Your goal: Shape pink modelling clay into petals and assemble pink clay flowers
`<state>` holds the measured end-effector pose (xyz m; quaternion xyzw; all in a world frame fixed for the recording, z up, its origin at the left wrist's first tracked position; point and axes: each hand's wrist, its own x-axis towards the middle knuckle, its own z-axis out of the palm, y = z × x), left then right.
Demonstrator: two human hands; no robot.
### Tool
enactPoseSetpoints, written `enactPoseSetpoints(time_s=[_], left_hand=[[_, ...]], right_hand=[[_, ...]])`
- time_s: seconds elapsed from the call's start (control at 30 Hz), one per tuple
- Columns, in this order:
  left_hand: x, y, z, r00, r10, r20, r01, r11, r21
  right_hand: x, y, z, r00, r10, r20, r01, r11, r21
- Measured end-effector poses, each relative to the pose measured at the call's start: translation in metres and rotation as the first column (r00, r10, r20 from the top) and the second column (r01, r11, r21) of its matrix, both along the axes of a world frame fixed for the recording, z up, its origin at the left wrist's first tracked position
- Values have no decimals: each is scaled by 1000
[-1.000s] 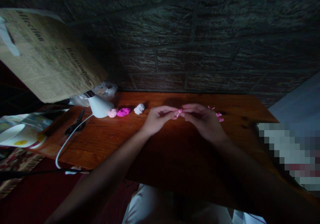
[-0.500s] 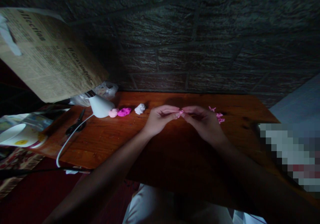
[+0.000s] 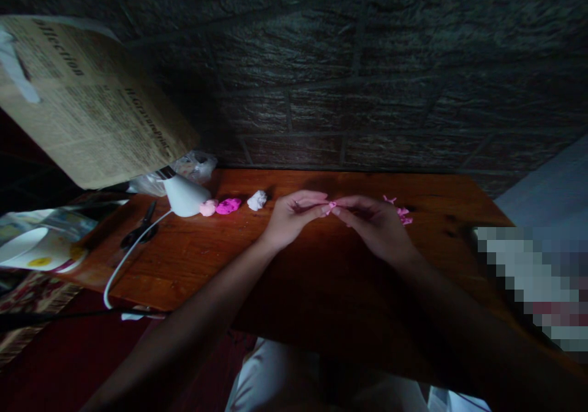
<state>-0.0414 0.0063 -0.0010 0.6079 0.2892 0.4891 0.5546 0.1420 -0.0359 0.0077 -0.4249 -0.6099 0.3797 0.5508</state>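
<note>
Between my fingertips, above the middle of the wooden table (image 3: 220, 250), is a small piece of pink clay (image 3: 331, 206). My left hand (image 3: 294, 217) pinches it from the left, and my right hand (image 3: 374, 223) pinches it from the right. Just past my right hand lie several small pink clay pieces (image 3: 404, 215), partly covered by that hand. To the left of my left hand sit a white lump (image 3: 257, 200), a bright magenta lump (image 3: 228, 206) and a pale pink lump (image 3: 208, 208), all clay-like.
A white lamp base (image 3: 184, 194) with a newsprint-patterned shade (image 3: 101, 100) stands at the left, its white cord (image 3: 124, 262) running over the table's front edge. Black scissors (image 3: 142, 228) and a paper cup (image 3: 39, 250) are nearby. A stone-patterned wall (image 3: 312, 75) rises behind.
Both hands stay in almost the same place. The fingers have shifted slightly around the pink clay, and its visible shape has turned a little.
</note>
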Motion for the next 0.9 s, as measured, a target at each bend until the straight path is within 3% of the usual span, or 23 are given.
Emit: enactPoseSetpoints(time_s=[0.27, 0.7, 0.9], left_hand=[[-1, 0, -1, 999, -44, -1, 44, 999, -17], [-2, 0, 7, 999, -21, 44, 19, 999, 42], [-5, 1, 6, 999, -29, -16, 30, 998, 63]], right_hand=[[-1, -1, 0, 1000, 25, 3, -25, 1000, -8], [1, -4, 8, 999, 40, 0, -40, 999, 6], [0, -5, 9, 997, 73, -7, -73, 997, 13]])
